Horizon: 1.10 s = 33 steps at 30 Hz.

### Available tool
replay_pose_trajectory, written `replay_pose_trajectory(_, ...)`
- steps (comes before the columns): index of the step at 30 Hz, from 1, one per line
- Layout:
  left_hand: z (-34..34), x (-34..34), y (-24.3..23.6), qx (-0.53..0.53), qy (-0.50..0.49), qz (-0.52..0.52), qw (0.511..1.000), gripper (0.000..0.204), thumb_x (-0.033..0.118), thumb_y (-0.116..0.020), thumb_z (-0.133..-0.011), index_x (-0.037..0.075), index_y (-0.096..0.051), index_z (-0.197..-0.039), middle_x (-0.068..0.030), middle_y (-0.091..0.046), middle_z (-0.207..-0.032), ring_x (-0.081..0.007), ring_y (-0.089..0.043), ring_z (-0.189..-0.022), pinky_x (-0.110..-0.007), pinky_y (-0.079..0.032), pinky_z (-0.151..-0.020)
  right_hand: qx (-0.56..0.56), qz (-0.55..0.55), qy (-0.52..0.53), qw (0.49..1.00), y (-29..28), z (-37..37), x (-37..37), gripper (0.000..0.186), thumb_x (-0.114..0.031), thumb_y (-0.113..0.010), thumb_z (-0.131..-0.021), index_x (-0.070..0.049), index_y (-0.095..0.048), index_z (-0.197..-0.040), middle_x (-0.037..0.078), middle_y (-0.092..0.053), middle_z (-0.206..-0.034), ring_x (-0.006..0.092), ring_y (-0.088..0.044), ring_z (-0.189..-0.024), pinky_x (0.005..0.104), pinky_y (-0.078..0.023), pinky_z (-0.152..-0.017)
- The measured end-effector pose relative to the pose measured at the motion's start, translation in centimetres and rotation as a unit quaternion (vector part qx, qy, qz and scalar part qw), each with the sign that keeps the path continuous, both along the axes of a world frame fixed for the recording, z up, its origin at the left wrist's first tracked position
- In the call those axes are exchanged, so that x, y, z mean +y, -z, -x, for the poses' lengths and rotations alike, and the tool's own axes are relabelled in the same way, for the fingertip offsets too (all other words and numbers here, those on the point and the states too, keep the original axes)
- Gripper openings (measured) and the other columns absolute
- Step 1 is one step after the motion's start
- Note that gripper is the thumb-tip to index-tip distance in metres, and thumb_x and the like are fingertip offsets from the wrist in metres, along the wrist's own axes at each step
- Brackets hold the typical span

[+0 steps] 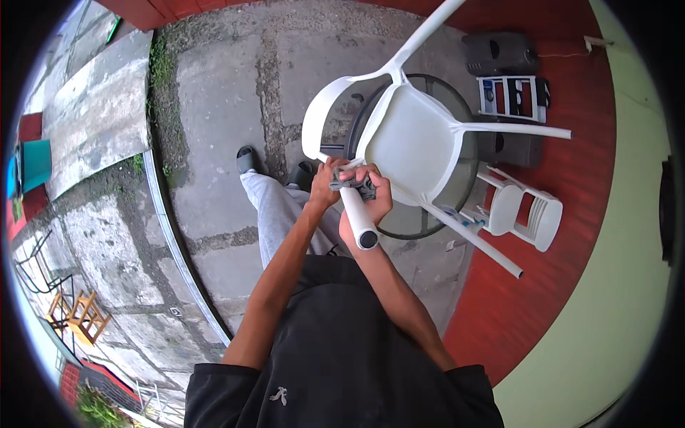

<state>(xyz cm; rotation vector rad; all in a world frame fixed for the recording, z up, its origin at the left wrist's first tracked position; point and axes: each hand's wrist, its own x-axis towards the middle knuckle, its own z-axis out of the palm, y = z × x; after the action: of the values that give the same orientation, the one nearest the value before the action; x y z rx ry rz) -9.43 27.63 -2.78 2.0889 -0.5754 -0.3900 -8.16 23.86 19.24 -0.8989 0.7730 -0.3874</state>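
A white chair [414, 135] is tipped over on a round glass-topped table [464, 178], its legs pointing in different directions. Its curved backrest [321, 118] is at the left, and one leg with a dark end cap [367, 240] points toward me. My right hand [377, 196] is closed around this leg, with a grey cloth [362, 185] bunched between palm and leg. Just to the left, my left hand [326, 182] is closed at the upper part of the same leg, next to the cloth. Its fingertips are partly hidden.
At the right, dark grey cases [499, 53], a small white step ladder [512, 98] and a white chair [535, 217] stand by the red and pale green wall. A metal channel [175, 235] crosses the concrete at the left. Wooden stools [87, 317] are farther left.
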Motion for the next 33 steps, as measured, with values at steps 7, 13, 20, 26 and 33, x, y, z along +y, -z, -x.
replay_pose_trajectory(7, -3.5, -1.2, -18.9, 0.048, 0.097, 0.920, 0.376, 0.023, 0.023, -0.052, -0.096, 0.012, -0.072, -0.099, -0.0079, -0.069, -0.099, -0.0230, -0.060, -0.088, -0.030, -0.048, -0.086, -0.135, -0.037, 0.031, 0.990, -15.7, -1.5, 4.7, 0.024, -0.023, -0.039, -0.091, -0.003, -0.046, -0.080, 0.011, -0.050, -0.076, 0.0261, -0.058, -0.074, 0.0372, -0.046, -0.082)
replay_pose_trajectory(13, -6.6, 6.7, -19.7, 0.748, 0.090, 0.474, 0.456, 0.019, 0.020, -0.048, -0.099, 0.006, -0.059, -0.103, -0.0108, -0.062, -0.087, -0.0199, -0.061, -0.085, -0.027, -0.048, -0.079, -0.263, 0.063, 0.108, 0.957, -18.6, 0.9, 1.1, 0.028, -0.024, -0.046, -0.089, 0.003, -0.049, -0.098, 0.024, -0.059, -0.103, 0.0280, -0.058, -0.099, 0.0365, -0.042, -0.096)
replay_pose_trajectory(20, -19.8, 14.8, -1.7, 0.648, 0.366, -0.005, 0.668, 0.045, 0.029, -0.065, -0.093, 0.007, -0.052, -0.129, -0.0174, -0.064, -0.111, -0.0287, -0.065, -0.102, -0.039, -0.053, -0.086, -0.099, 0.077, 0.317, 0.940, 2.0, 5.5, 1.5, 0.019, -0.007, -0.055, -0.085, -0.002, -0.061, -0.102, 0.009, -0.066, -0.108, 0.0201, -0.062, -0.103, 0.0335, -0.046, -0.094)
replay_pose_trajectory(26, -25.8, 15.6, -11.7, 0.103, 0.472, -0.279, 0.830, 0.043, 0.021, -0.067, -0.093, 0.004, -0.055, -0.131, -0.0132, -0.068, -0.114, -0.0208, -0.065, -0.097, -0.034, -0.052, -0.084, -0.186, -0.058, 0.501, 0.843, 6.0, 3.3, 10.7, 0.015, -0.011, -0.061, -0.087, -0.005, -0.064, -0.101, 0.005, -0.068, -0.100, 0.0176, -0.064, -0.095, 0.0325, -0.048, -0.090)
replay_pose_trajectory(33, -16.7, 12.5, -22.7, 0.298, 0.548, -0.167, 0.763, 0.042, 0.021, -0.064, -0.097, -0.001, -0.053, -0.131, -0.0119, -0.065, -0.118, -0.0214, -0.064, -0.103, -0.032, -0.051, -0.089, -0.190, -0.185, 0.504, 0.822, 0.4, 4.1, 19.6, 0.046, 0.005, -0.065, -0.076, -0.004, -0.058, -0.120, 0.004, -0.066, -0.102, 0.0140, -0.063, -0.094, 0.0257, -0.048, -0.083)
